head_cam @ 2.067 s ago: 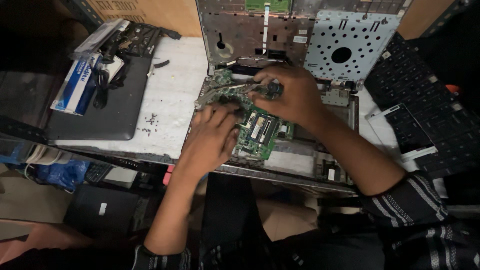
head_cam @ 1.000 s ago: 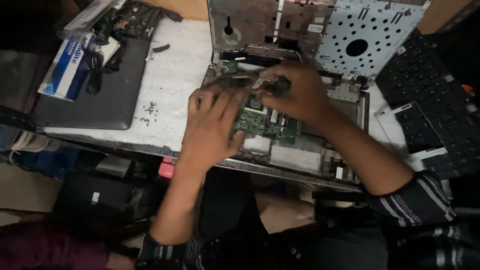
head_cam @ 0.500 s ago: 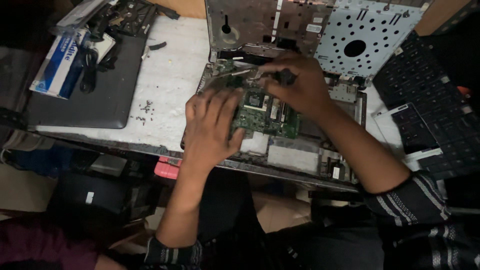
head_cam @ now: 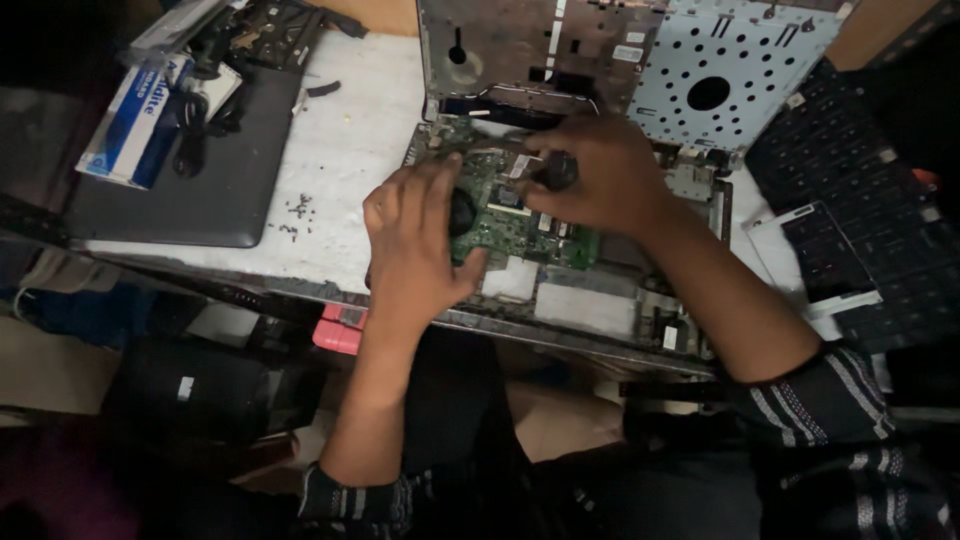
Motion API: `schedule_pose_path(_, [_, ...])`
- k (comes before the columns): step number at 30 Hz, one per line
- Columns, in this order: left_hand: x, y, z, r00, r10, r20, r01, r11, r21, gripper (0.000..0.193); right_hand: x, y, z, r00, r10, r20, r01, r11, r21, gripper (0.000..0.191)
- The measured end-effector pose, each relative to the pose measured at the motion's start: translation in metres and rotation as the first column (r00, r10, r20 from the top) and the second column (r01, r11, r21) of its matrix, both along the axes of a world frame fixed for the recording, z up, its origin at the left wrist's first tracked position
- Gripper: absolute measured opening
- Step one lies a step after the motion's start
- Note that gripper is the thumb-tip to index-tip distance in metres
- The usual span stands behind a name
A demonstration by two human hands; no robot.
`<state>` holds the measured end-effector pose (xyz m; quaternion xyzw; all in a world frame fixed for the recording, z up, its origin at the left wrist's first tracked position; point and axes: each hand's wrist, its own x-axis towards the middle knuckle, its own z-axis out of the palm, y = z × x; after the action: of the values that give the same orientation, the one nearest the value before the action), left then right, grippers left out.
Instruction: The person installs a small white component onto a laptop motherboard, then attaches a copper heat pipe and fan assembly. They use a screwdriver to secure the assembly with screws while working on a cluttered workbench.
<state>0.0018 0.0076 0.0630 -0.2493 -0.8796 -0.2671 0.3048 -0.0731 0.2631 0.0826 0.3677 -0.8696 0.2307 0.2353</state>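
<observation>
Over the green circuit board [head_cam: 520, 215], left hand [head_cam: 420, 240] pressed flat, steadying it; right hand [head_cam: 600, 175] clenched a dark-handled tool [head_cam: 558, 170], best kept upright.

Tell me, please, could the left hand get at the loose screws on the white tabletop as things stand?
Probably yes. The left hand rests on the green board, and the screws lie just to its left on the bare tabletop, with nothing between.
</observation>
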Motion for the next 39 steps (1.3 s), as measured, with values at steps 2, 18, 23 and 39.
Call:
schedule_pose_path(2, [-0.001,0.001,0.0,1.0,0.015,0.008,-0.015,1.0,-0.002,0.097,-0.001,-0.001,0.001,0.998,-0.044,0.053,0.042,0.998,0.044,0.051])
schedule_pose_path(18, [-0.001,0.0,-0.001,0.995,-0.037,0.093,0.037,0.999,0.006,0.092,-0.006,0.004,-0.008,0.996,0.071,-0.047,-0.074,0.995,-0.067,0.042])
schedule_pose_path(23, [-0.004,0.0,-0.001,0.993,-0.057,0.104,0.058,0.998,-0.001,0.089,-0.01,0.001,-0.008,0.998,0.059,0.016,-0.057,0.993,-0.1,0.04])
schedule_pose_path(39, [-0.005,-0.003,-0.005,0.982,-0.163,0.095,0.149,0.979,0.141,0.087,-0.011,0.002,-0.009,0.998,0.004,0.068,0.012,0.972,-0.235,0.03])
